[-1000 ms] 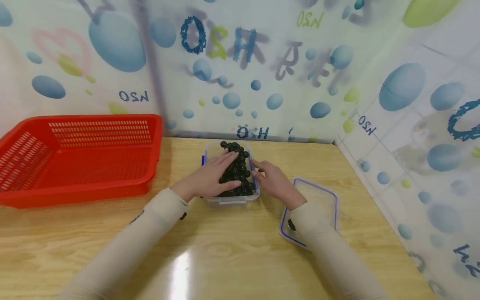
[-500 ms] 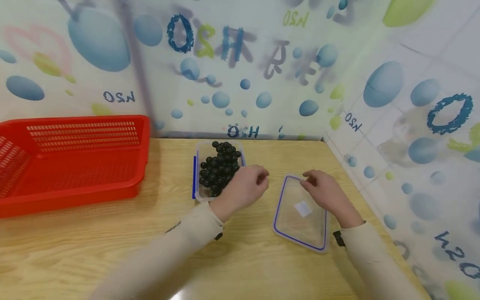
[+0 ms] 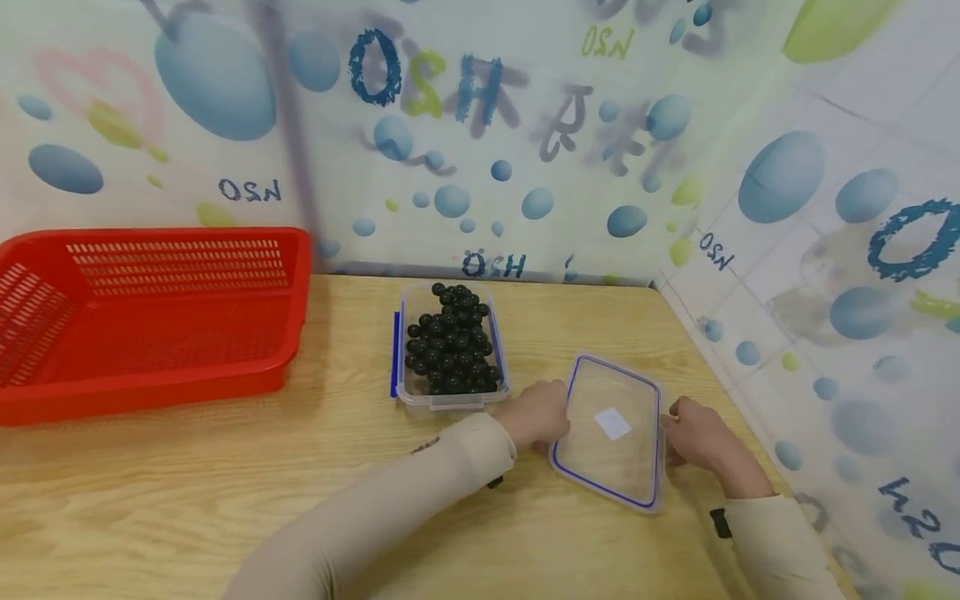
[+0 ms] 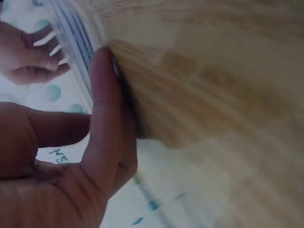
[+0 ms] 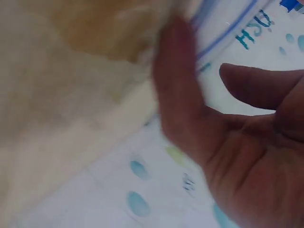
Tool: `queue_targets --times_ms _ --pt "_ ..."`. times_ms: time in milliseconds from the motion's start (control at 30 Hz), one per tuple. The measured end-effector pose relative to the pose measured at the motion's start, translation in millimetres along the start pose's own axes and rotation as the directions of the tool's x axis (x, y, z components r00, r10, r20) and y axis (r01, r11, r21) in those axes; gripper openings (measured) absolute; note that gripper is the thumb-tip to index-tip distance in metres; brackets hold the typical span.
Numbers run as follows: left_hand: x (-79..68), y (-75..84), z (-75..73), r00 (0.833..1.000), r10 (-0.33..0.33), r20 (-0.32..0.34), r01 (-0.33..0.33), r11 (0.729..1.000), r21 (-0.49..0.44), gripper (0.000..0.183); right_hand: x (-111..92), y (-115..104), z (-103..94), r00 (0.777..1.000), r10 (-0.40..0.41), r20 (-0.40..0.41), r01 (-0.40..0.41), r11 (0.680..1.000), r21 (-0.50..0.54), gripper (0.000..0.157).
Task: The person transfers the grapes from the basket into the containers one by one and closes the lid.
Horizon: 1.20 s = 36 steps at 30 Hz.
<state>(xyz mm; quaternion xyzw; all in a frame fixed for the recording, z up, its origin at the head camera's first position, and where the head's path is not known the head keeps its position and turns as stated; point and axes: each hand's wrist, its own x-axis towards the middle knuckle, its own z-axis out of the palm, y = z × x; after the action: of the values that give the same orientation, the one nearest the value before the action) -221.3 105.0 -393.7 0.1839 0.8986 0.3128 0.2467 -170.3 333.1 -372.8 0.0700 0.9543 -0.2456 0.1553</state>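
Note:
A clear lid (image 3: 600, 387) with a blue seal and a white label lies on the table, between both hands. My left hand (image 3: 536, 414) is at its left edge; in the left wrist view the fingers (image 4: 105, 95) and thumb close on the rim of the lid (image 4: 78, 42). My right hand (image 3: 701, 433) is at the right edge, fingers touching the rim while the thumb (image 5: 251, 83) stands apart from it. To the left, a clear container (image 3: 457, 402) with blue side clips holds a bunch of dark grapes (image 3: 450, 346).
A red plastic basket (image 3: 172, 375) with slotted sides stands on the left of the wooden table (image 3: 360, 500). A wall covering (image 3: 480, 208) with blue bubble prints rises behind the table and along its right side.
Both hands have left the container of grapes and moved right to the lid. My left hand first rested on the grapes; now it is at the lid's left edge, my right hand at its right.

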Motion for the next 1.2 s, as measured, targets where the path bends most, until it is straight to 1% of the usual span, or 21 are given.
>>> queue_targets --times_ms 33,100,167,233,300,467,567,633,700,767,867,933,1000,1067,1133,1200 --pt "1.3 -0.9 0.4 1.000 0.000 0.002 0.000 1.000 -0.015 0.015 0.2 1.4 2.3 1.000 0.010 0.007 -0.010 0.999 0.036 0.035" --pt "3.8 -2.7 1.2 1.000 0.005 -0.003 -0.005 0.999 -0.034 0.018 1.2 3.5 5.9 1.000 0.016 0.004 -0.016 0.997 0.076 0.026" --pt "6.4 -4.2 2.1 1.000 0.015 -0.004 -0.015 0.999 -0.046 0.011 2.3 5.0 8.3 1.000 0.024 -0.008 -0.023 0.996 0.083 0.020" --pt "7.3 -4.6 2.1 1.000 0.017 0.004 -0.017 0.999 -0.047 0.005 3.5 6.0 9.2 0.999 0.029 -0.019 -0.028 0.997 0.078 0.019" --pt "7.5 -6.0 2.2 1.000 0.018 0.002 -0.017 0.999 -0.041 0.007 4.8 5.9 9.7 0.999 0.025 -0.025 -0.023 0.996 0.082 0.019" --pt "4.6 -10.1 -1.0 1.000 0.002 -0.004 -0.002 1.000 -0.018 0.009 7.8 2.7 10.4 0.999 0.022 -0.024 -0.018 0.990 0.137 0.023" --pt "-1.0 -10.5 -6.1 0.999 0.035 -0.025 -0.035 0.999 -0.021 0.013 7.3 -0.9 6.4 0.999 0.028 -0.035 -0.021 0.984 0.179 0.027" --pt "-7.7 -8.5 -12.6 0.997 0.070 -0.042 -0.072 0.995 -0.063 0.017 4.9 -5.3 -1.2 0.999 0.017 -0.047 -0.007 0.980 0.198 0.030" --pt "-16.8 -3.8 -22.8 0.993 0.098 -0.063 -0.105 0.988 -0.116 0.021 2.0 -11.1 -12.2 0.998 -0.005 -0.067 0.020 0.976 0.216 0.032" --pt "-27.0 2.1 -38.2 0.991 0.111 -0.075 -0.123 0.974 -0.190 0.022 0.2 -19.6 -24.8 0.996 -0.039 -0.086 0.057 0.972 0.228 0.034" --pt "-41.6 8.1 -66.6 0.990 0.109 -0.091 -0.132 0.944 -0.302 0.018 -1.4 -37.4 -41.9 0.987 -0.099 -0.124 0.128 0.961 0.247 0.038" --pt "-50.5 5.4 -87.9 0.988 0.109 -0.111 -0.143 0.919 -0.369 0.016 -0.3 -53.8 -49.4 0.978 -0.144 -0.153 0.182 0.945 0.273 0.040" --pt "-58.5 -3.7 -109.1 0.985 0.100 -0.141 -0.151 0.897 -0.415 0.018 4.4 -73.8 -51.5 0.964 -0.188 -0.188 0.240 0.919 0.312 0.041" --pt "-65.4 -18.2 -128.6 0.981 0.088 -0.173 -0.158 0.881 -0.446 0.020 13.7 -95.2 -48.2 0.946 -0.222 -0.236 0.297 0.886 0.355 0.039" --pt "-70.8 -36.4 -144.6 0.977 0.066 -0.205 -0.156 0.874 -0.461 0.020 25.5 -116.3 -40.5 0.932 -0.243 -0.269 0.337 0.853 0.399 0.037" --pt "-75.2 -55.3 -156.1 0.973 0.043 -0.226 -0.145 0.875 -0.463 0.020 37.6 -135.3 -30.0 0.924 -0.254 -0.287 0.360 0.831 0.423 0.034"
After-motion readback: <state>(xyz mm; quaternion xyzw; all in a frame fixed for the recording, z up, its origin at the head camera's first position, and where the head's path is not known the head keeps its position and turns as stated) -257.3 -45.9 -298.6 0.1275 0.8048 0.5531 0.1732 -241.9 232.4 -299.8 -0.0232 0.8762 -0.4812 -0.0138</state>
